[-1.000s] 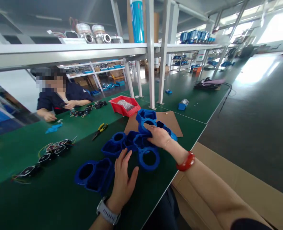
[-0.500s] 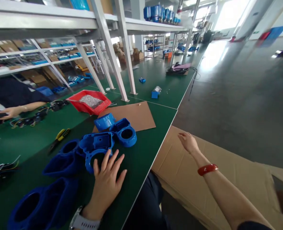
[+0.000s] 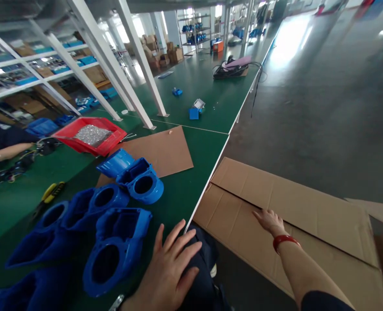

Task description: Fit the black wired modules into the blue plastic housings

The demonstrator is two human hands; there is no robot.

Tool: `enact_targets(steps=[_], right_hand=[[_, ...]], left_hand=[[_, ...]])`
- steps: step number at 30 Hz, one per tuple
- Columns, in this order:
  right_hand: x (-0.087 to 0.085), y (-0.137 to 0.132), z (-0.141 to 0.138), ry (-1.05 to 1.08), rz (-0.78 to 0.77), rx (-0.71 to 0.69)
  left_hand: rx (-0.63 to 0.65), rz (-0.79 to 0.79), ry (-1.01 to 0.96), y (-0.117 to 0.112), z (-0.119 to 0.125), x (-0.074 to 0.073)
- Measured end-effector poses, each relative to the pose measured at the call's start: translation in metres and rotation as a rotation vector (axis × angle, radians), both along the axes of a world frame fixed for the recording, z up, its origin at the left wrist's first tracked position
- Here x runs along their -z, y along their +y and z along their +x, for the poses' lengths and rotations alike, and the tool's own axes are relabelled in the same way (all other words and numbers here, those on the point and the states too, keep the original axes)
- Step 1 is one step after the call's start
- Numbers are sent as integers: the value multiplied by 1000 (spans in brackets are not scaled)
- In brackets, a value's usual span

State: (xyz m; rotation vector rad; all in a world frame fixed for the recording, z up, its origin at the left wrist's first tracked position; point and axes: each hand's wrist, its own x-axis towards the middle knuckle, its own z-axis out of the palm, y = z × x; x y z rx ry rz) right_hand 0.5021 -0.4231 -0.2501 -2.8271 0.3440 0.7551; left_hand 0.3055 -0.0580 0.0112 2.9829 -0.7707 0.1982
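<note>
My left hand (image 3: 175, 263) is over the near edge of the green table, its fingers spread and nothing in them. Just left of it on the table lies a blue housing (image 3: 116, 246) with a round opening. My right hand (image 3: 271, 221) is on top of a large cardboard box (image 3: 308, 198) beside the table, its fingers at the seam between the two flaps. The fingers look loosely stretched, with nothing held in them. More blue housings (image 3: 144, 183) lie further back and to the left, some touching one another.
A red bin (image 3: 110, 142) of small shiny metal parts stands behind the housings, next to a flat cardboard sheet (image 3: 159, 151). Yellow-handled pliers (image 3: 50, 192) lie at left. Another person's arm (image 3: 11, 153) reaches in at far left. White shelf posts (image 3: 142, 60) rise from the table.
My left hand has drawn back from the blue housing to the table edge. My right hand has come down onto the box at the flap seam. The view has tilted down.
</note>
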Motion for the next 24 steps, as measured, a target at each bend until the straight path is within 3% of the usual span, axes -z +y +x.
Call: enact_targets(steps=[4,8,10,12,14,16,17,20,24], right_hand=[[-27,-12,32,121,85,-73],[-80,-26,49,328,289,-176],[-109,-22,30,511,429,-221],[-133,-4,-9,767,589,-260],[-142,23,-54,1071,731,-279],[-134,52,-87,1256,839,-243],[-124,64,-96,1245,900,-183],[-74,82,-87,913,1056,115],[-3,84,-52,478,1146,524]], left_hand=[[-98,2,17,6,8,3],[-16,-47,15,-7,12,3],[74,-71,35,-22,16,3],[136,-56,100,-38,21,6],[157,-9,205,-51,24,14],[189,54,349,-54,24,27],[213,96,424,-52,22,34],[311,196,515,-38,13,52],[365,126,244,-18,-5,53]])
